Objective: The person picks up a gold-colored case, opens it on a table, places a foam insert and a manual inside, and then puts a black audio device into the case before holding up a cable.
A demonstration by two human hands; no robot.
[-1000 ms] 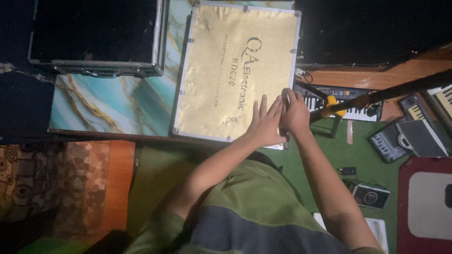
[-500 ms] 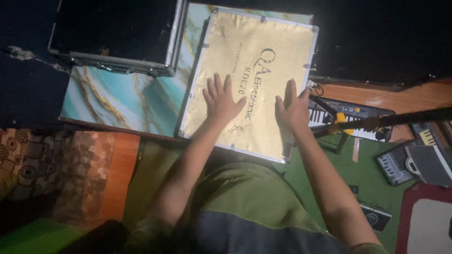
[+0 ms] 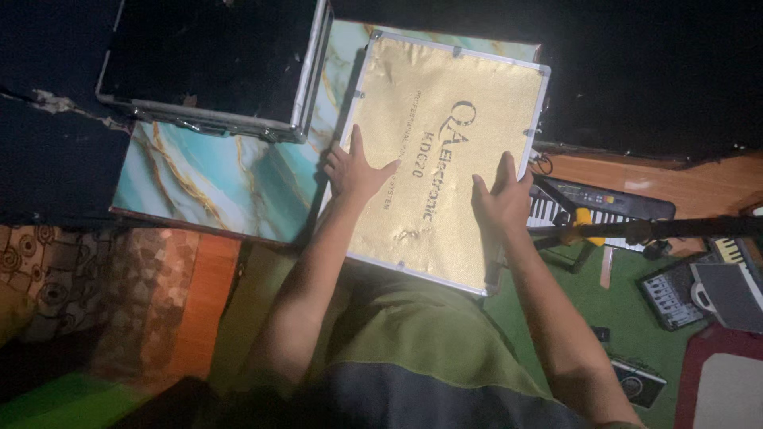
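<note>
A flat gold-coloured case point(image 3: 441, 159) with a silver metal rim lies on a table with a teal marble-patterned top point(image 3: 214, 175). My left hand point(image 3: 354, 168) lies flat with spread fingers on the case's left edge. My right hand point(image 3: 502, 199) presses flat near the case's right edge. Both hands rest on the gold surface and grip nothing.
An open black case with a metal frame point(image 3: 214, 67) stands at the back left of the table. To the right, lower down, are a small keyboard point(image 3: 604, 208), a dark stand bar with a yellow clamp point(image 3: 675, 230), and several small electronic devices point(image 3: 707, 290) on green flooring.
My hands were together at the case's near right corner a second ago. They have spread apart, the left sliding to the case's left edge, the right staying near the right edge.
</note>
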